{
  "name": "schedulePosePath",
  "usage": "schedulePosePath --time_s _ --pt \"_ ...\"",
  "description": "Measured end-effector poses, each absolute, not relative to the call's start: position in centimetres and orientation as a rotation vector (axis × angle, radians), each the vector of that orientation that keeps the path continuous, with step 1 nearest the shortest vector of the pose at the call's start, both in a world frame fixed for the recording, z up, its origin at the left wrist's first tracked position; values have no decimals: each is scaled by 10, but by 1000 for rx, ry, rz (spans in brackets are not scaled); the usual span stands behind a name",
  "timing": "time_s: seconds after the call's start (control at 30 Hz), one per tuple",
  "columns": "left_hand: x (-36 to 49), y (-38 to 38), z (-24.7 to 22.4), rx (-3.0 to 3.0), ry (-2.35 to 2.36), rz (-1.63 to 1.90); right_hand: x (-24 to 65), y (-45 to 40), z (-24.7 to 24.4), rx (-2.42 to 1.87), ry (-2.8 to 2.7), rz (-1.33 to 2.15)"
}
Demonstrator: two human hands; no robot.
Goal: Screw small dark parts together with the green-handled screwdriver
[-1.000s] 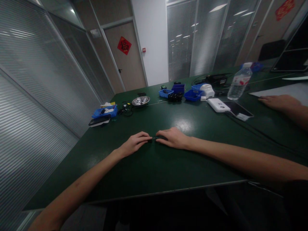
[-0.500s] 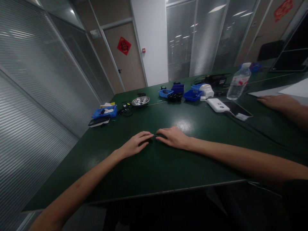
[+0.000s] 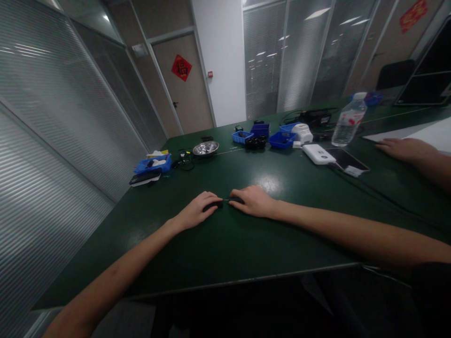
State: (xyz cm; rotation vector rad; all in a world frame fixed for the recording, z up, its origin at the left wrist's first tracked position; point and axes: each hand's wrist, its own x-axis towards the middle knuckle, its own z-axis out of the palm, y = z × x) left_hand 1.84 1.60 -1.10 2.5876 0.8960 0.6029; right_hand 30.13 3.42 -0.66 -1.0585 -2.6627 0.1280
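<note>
My left hand [image 3: 199,210] rests on the green table [image 3: 225,253], its thumb and fingers closed round a small black object [image 3: 213,205]. Facing it from the right, my right hand [image 3: 254,201] grips another dark object [image 3: 237,199] between thumb and fingers. A thin, shiny piece [image 3: 226,200] spans the narrow gap between the two dark objects. Both are partly covered by my fingers, and what exactly they are is too small to tell.
Further back are a metal bowl [image 3: 206,149], blue trays [image 3: 283,140] and a blue basket [image 3: 152,164] at the left. On the right stand a water bottle [image 3: 348,122], a white power bank [image 3: 319,154] and another person's hand [image 3: 401,148] on paper.
My hands have drawn slightly apart, and the thin piece between them shows more clearly. The other person's hand has shifted slightly.
</note>
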Motion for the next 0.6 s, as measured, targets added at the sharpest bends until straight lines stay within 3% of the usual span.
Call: schedulePosePath --time_s 0.37,0.6 --pt "17 15 -12 2640 994 614 304 37 -12 -1188 -2567 122" --pt "15 16 -12 2630 1060 636 305 31 14 -952 -2057 358"
